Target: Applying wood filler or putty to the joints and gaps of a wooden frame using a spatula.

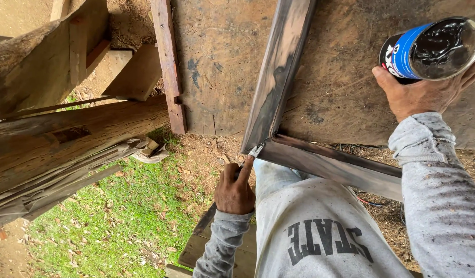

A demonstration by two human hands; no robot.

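So the right hand is wrapping around a blue round metal can full of glossy black stuff, tilting it over a big worn brown board. The left hand is closing tight on a small brush, pinching it with the index finger stretching along it, the bristle tip touching the mitred corner of a dark-stained wooden frame. That corner is sticking out past the board's edge, just above the person's grey sweatshirt. Weathered timber beams are sitting off to the side, over grass.
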